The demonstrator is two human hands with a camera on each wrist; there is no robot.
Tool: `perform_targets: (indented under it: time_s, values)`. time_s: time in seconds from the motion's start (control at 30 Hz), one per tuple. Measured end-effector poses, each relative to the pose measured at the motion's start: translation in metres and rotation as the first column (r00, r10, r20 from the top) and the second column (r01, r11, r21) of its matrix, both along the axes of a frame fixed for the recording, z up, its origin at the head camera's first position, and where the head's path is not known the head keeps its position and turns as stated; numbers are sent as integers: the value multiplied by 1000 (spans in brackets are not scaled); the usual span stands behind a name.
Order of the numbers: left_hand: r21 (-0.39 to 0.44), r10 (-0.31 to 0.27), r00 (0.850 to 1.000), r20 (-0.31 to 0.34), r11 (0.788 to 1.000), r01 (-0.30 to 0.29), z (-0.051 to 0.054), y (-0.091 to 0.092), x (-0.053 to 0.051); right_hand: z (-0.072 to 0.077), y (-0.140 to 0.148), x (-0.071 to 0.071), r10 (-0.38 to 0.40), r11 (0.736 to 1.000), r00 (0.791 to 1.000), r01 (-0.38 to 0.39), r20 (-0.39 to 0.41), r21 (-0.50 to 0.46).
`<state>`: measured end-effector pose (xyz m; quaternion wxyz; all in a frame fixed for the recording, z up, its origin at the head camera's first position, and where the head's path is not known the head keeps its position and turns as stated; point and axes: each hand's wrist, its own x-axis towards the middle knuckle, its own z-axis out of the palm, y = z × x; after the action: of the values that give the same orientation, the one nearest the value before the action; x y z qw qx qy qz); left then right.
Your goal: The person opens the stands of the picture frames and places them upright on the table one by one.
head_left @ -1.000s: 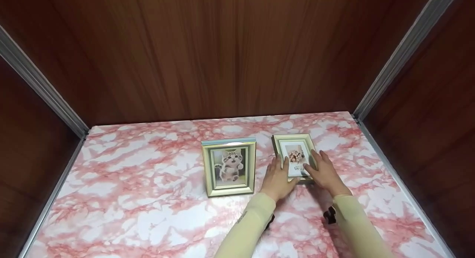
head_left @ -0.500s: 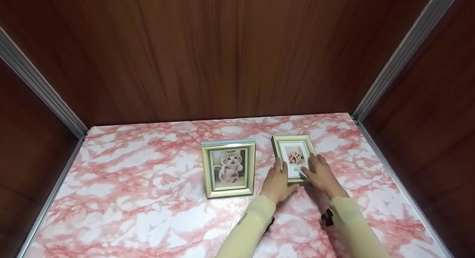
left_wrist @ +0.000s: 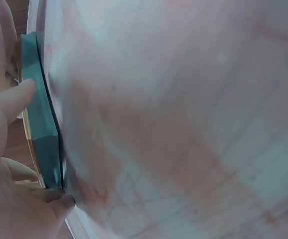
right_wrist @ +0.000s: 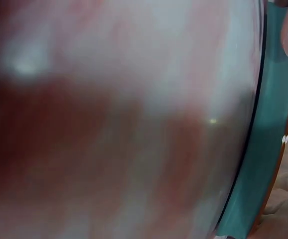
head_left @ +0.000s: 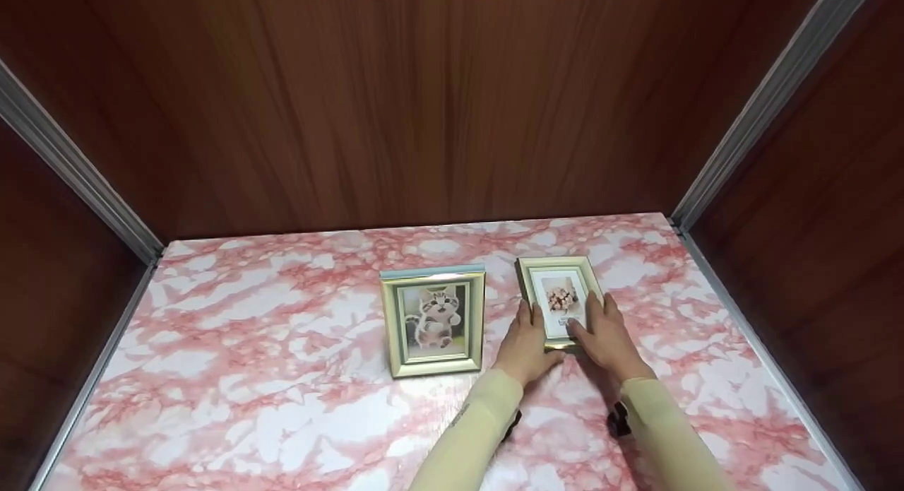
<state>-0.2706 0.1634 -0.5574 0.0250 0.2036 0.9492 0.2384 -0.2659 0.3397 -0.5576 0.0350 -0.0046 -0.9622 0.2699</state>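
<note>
A pale gold picture frame (head_left: 554, 263) with a flower bouquet print lies face up on the table, right of the middle. My left hand (head_left: 524, 346) holds its near left corner, fingers along the left side. In the left wrist view the left thumb (left_wrist: 22, 97) touches the frame's teal outer edge (left_wrist: 40, 112). My right hand (head_left: 609, 339) grips the right side, its thumb over the lower part of the picture. The frame's underside is hidden. Left of both hands, a second picture frame (head_left: 434, 368) with a kitten photo stands upright, tilted back slightly.
Red and white marbled covering spreads over the table (head_left: 282, 378). A brown wood-grain panel (head_left: 424, 123) rises behind it, with dark side panels left and right. Grey metal rails (head_left: 770, 95) run along the corners.
Both hands have drawn back a little toward me along the bouquet frame's sides. The right hand has also shifted slightly left. The kitten frame stays in place.
</note>
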Motion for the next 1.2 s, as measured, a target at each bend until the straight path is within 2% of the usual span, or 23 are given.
perform_targets:
  time_s: [0.2,0.5,0.77,0.97,1.2]
  values:
    - [-29,15,999,-37,999,-16,2,3,0,1,-2,0,1,1000,1000,-1,6,0]
    - [34,29,999,16,999,-30,6,7,0,5,-1,-1,-3,1000,999,3,32,-2]
    - [67,46,999,-28,997,-44,7,9,0,4,2,-4,1,1000,1000,-1,-10,-31]
    - [103,32,999,33,994,-35,8,9,0,5,2,-4,-13,998,1000,11,-23,-61]
    - [164,45,999,-21,986,-41,4,6,-6,6,5,-6,-10,998,999,8,-33,-69]
